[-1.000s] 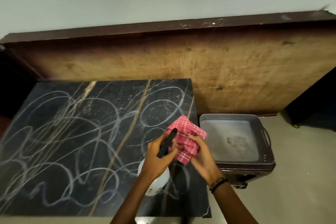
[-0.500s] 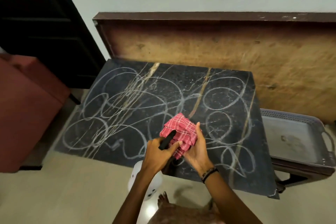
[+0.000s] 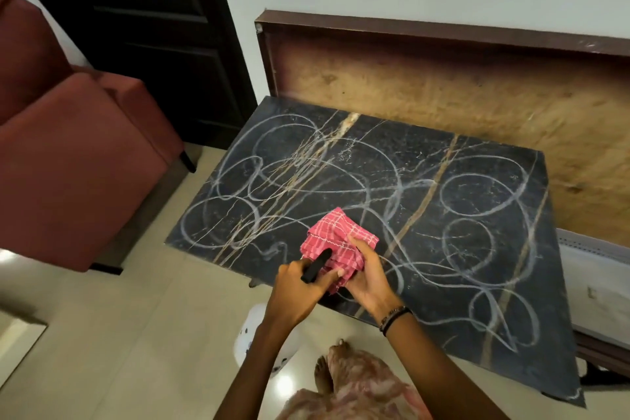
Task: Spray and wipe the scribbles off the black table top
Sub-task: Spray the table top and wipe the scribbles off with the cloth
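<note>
White chalk scribbles point(image 3: 477, 191) loop over the whole black marble table top point(image 3: 392, 153). My left hand point(image 3: 300, 290) grips the black trigger head of a white spray bottle point(image 3: 252, 334), whose body hangs below my wrist over the floor. My right hand point(image 3: 368, 280) holds a folded red checked cloth point(image 3: 334, 235) just above the table's near edge. Both hands are close together, touching at the cloth.
A red armchair point(image 3: 68, 153) stands to the left, with a dark door point(image 3: 163, 31) behind it. A brown wooden board point(image 3: 443, 85) leans on the wall behind the table. A grey plastic tray point(image 3: 593, 276) sits to the right. My bare foot point(image 3: 324, 372) is on the tiled floor.
The view has swung left and pulled back, so the armchair and door now show. My hands keep the same hold on bottle and cloth.
</note>
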Tool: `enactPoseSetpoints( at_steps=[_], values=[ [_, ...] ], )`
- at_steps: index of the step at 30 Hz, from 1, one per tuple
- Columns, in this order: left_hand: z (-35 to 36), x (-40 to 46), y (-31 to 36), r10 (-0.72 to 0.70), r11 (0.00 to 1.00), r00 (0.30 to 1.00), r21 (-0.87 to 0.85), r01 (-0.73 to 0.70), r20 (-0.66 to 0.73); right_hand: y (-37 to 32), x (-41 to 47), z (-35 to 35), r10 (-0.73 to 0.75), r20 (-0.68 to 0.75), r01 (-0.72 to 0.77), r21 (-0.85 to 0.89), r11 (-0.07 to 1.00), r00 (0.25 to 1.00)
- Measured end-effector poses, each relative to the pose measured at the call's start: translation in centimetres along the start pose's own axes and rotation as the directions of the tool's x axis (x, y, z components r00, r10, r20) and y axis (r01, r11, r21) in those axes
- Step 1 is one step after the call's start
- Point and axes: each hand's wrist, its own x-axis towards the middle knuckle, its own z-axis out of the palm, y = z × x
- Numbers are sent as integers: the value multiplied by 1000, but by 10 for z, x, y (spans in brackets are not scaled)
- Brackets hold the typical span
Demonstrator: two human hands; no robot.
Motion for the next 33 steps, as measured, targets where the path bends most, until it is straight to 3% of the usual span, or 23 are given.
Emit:
enactPoseSetpoints(
  at_steps=[7,13,19,25,29,33],
  values=[
    [-17,9,-9,-38,999,991,24,42,-125,3,17,26,73,37,-64,-211,975,997],
    [-32,20,-16,-57,995,985,74,70,-161,8,28,40,164,73,-148,-183,972,984],
    [-52,31,-29,-132,989,973,43,142,-191,27,40,66,181,53,-179,-42,983,982],
    [-90,53,-55,-131,991,965,-56,122,-228,58,69,96,196,15,-192,-137,972,981],
    [-129,73,-82,-180,977,969,-142,157,-171,86,90,124,158,-19,-159,-136,978,987],
    [-163,91,-110,-179,980,983,-90,175,-38,105,111,149,140,-81,-153,-176,973,987]
  ],
)
